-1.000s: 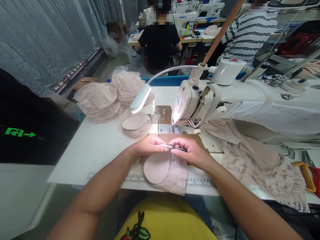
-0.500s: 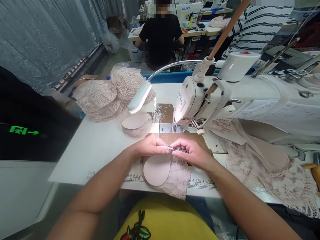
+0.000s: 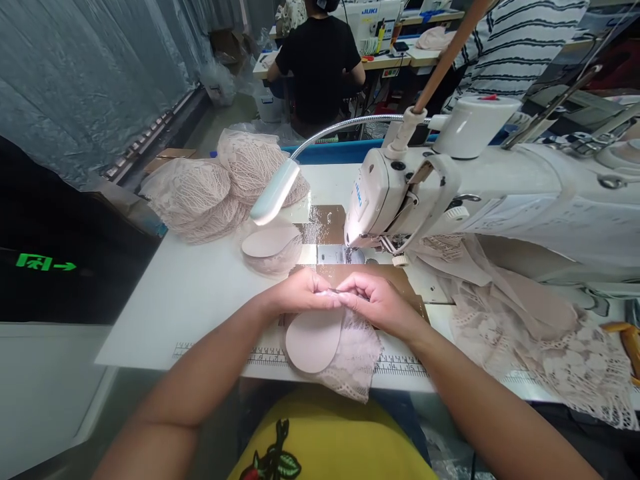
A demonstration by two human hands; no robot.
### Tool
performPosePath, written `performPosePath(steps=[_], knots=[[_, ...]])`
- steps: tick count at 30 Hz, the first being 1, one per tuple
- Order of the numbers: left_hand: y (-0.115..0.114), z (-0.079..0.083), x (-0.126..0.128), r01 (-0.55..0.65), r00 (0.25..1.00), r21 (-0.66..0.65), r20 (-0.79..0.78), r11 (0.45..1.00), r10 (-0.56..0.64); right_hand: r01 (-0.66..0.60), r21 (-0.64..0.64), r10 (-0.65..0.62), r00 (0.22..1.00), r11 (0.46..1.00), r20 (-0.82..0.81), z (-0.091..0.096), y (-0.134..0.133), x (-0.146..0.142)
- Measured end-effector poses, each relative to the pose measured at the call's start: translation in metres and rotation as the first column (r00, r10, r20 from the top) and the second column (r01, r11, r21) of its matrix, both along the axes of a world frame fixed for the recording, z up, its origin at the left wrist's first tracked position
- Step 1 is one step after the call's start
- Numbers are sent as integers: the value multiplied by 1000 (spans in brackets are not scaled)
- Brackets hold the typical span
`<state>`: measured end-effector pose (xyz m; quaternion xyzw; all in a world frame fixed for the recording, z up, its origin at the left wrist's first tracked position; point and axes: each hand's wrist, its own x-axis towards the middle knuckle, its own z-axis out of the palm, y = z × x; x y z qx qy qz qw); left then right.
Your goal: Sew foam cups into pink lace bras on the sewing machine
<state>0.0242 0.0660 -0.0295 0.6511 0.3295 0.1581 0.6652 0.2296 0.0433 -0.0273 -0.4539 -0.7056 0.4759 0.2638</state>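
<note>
My left hand [image 3: 307, 291] is closed in a pinch on the upper edge of a pale pink lace bra piece [image 3: 360, 350]. A smooth oval foam cup [image 3: 314, 341] hangs with the lace below my fingers, over the table's front edge. My right hand [image 3: 373, 298] is closed around a slim dark metal tool, mostly covered by the fingers; its kind is hard to make out. Both sets of fingertips meet at the fabric edge. Just beyond them stands the white sewing machine [image 3: 373, 193], its needle area [image 3: 350, 255] apart from the fabric.
Left of the needle lies another foam cup [image 3: 270, 241], with bundled lace cups [image 3: 195, 193] behind it. A lamp [image 3: 275, 192] hangs above. More lace pieces [image 3: 545, 333] lie at right. A printed ruler [image 3: 270, 358] runs along the front edge. Two people work beyond.
My right fingers have closed further over the metal tool, so less of it shows. The lace piece and my left hand stay nearly in place; the view has shifted slightly.
</note>
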Motion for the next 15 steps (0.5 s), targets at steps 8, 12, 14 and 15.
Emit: performPosePath(steps=[8,12,14,15], knots=[[1,-3,-2,-42,999,25,-27,999,43,24,-76,-28,998,997,-64,-5,-2,1],[10,1,-19,-43,992,38,-119,998,47,146,101,-152,986,984,62,-12,1,12],[19,5,-26,-91,976,130,-186,987,115,157,163,-175,979,974,104,-13,4,16],[24,6,-27,-101,965,192,-221,976,144,152,185,-176,977,971,119,-12,5,18]])
